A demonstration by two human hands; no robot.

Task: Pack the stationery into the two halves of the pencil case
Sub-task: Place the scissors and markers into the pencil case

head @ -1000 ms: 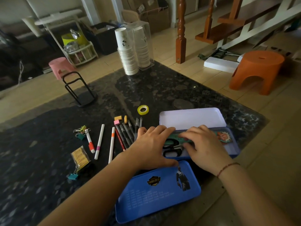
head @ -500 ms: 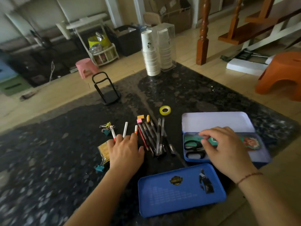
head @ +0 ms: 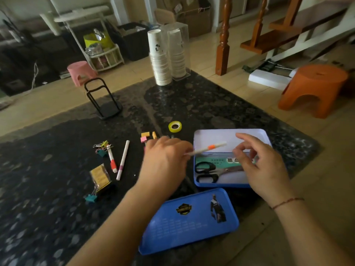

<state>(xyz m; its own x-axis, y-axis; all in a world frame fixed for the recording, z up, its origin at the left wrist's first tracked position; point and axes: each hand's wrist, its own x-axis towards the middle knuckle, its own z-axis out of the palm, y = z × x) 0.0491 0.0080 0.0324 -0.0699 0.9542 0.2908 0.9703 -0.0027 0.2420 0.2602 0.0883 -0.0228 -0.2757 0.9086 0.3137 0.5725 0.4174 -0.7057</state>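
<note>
— Left hand (head: 165, 162) now?
— Pinched on a white pen with an orange band (head: 208, 148), carried from the loose pens to above the open blue metal pencil case (head: 221, 184).
— Right hand (head: 263, 166)?
— Lifted off the case's contents, fingers loosely apart, holding nothing.
— Inside the case?
— Black-handled scissors (head: 208, 172) and a green ruler (head: 221, 162), unmoved. Its blue lid (head: 189, 220) lies just in front.

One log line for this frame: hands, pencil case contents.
left hand: holds white orange-banded pen | right hand: open above blue tin pencil case | inside: black-handled scissors
</note>
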